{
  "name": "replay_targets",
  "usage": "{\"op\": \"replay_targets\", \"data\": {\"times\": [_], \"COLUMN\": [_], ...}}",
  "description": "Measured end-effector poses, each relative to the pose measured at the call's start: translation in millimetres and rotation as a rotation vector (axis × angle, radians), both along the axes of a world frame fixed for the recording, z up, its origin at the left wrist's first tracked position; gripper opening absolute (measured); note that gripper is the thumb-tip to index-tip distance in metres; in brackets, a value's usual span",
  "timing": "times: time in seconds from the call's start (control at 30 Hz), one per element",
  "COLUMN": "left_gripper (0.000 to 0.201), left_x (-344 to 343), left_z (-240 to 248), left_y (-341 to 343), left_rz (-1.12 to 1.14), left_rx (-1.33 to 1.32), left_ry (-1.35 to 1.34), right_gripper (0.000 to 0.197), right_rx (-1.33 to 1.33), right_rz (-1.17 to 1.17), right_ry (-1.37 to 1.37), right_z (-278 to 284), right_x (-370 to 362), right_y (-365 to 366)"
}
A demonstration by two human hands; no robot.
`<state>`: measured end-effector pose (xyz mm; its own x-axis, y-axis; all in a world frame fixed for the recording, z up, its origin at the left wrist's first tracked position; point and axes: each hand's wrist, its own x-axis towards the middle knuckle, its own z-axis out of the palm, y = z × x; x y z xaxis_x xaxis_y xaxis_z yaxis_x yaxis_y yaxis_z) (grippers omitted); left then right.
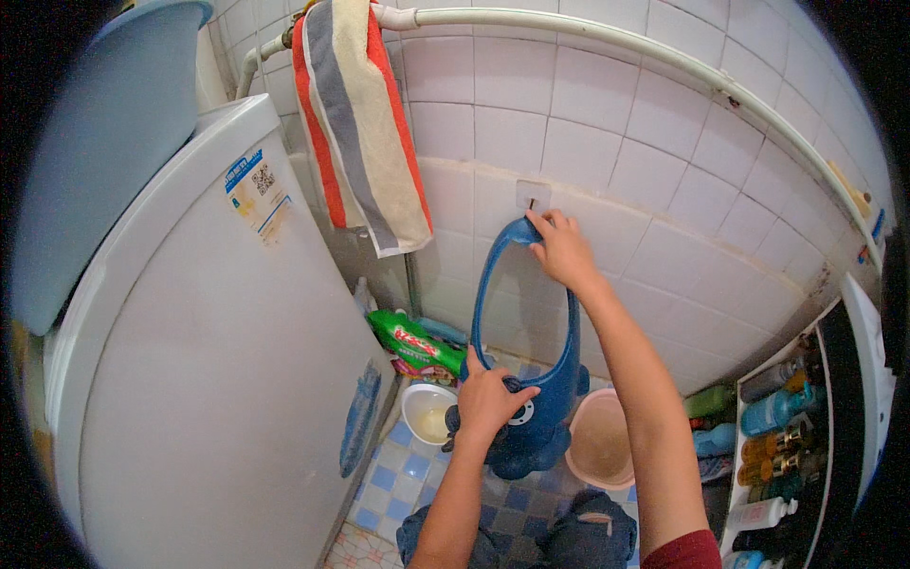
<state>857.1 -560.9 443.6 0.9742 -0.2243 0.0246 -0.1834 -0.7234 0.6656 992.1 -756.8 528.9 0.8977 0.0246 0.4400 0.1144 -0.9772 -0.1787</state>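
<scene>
A blue plastic piece (576,375) with a tall oval rim and a wide, lobed lower body stands against the tiled wall. I cannot make out its exact kind; it has a round white-and-black detail on its front. My right hand (566,251) is closed on the top of the rim, just below a clear adhesive wall hook (533,194). My left hand (491,398) grips the left side of the lower body, its thumb across the front. Whether the rim hangs on the hook cannot be seen clearly.
A white appliance (209,360) with a blue basin (104,142) on top fills the left. A striped towel (365,123) hangs from a pipe (569,21). A green packet (417,343), a white bowl (428,398) and a pink basin (602,422) sit low. Shelved bottles (773,412) stand right.
</scene>
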Motion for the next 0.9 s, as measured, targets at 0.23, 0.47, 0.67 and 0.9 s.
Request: {"op": "replay_targets", "data": {"times": [0.23, 0.47, 0.67, 0.9], "left_gripper": [0.058, 0.055, 0.054, 0.055], "left_x": [-8.0, -11.1, -7.0, -11.5], "left_z": [21.1, 29.2, 29.7, 41.0], "left_y": [6.5, 7.8, 15.4, 13.6], "left_rz": [0.035, 0.048, 0.028, 0.03], "left_rx": [0.002, 0.013, 0.017, -0.009], "left_ry": [-0.007, -0.02, -0.044, 0.017], "right_gripper": [0.053, 0.05, 0.039, 0.036], "right_rx": [-0.051, 0.45, 0.437, 0.476], "right_rz": [-0.011, 0.198, 0.166, -0.29], "right_ry": [0.054, 0.033, -0.028, 0.108], "right_z": [10.7, -13.2, -10.6, 13.6], "right_x": [1.1, 31.1, 36.8, 48.0], "right_y": [1.9, -37.7, -28.5, -8.3]}}
